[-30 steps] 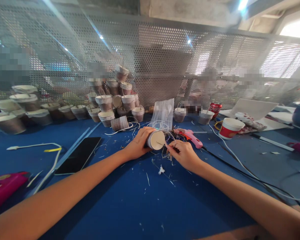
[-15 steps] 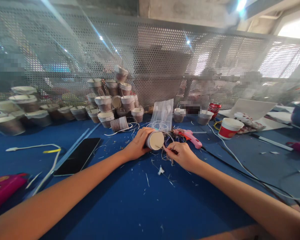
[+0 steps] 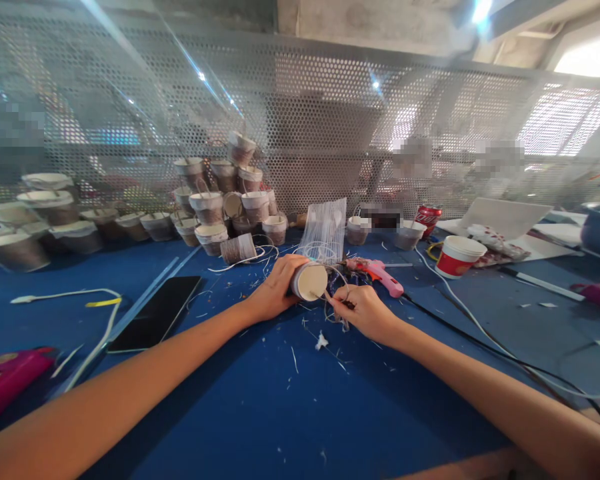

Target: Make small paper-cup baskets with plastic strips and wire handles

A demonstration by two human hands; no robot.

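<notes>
My left hand (image 3: 279,290) is wrapped round a small pot (image 3: 313,281), tipped so that its pale round end faces me. Close to the right side of that end, my right hand (image 3: 365,308) is closed in a pinch. A bit of something dark shows at its fingers, and a thin pale strip points from them toward the pot; what exactly they grip is too small to name. Loops of pale cord (image 3: 347,273) curve around the pot and behind the right hand. Beyond the hands lies a pink glue gun (image 3: 387,280), pointing left.
Many similar pots (image 3: 207,208) are stacked at the back left. A black phone (image 3: 157,313) and a magenta glue gun (image 3: 15,380) lie on the left. On the right stand a paper cup (image 3: 457,259) and a red can (image 3: 427,221); cables run across the blue table (image 3: 260,413).
Almost nothing differs. The pot has shifted very slightly in my left hand, and my right hand's fingertips have moved a little beside it.
</notes>
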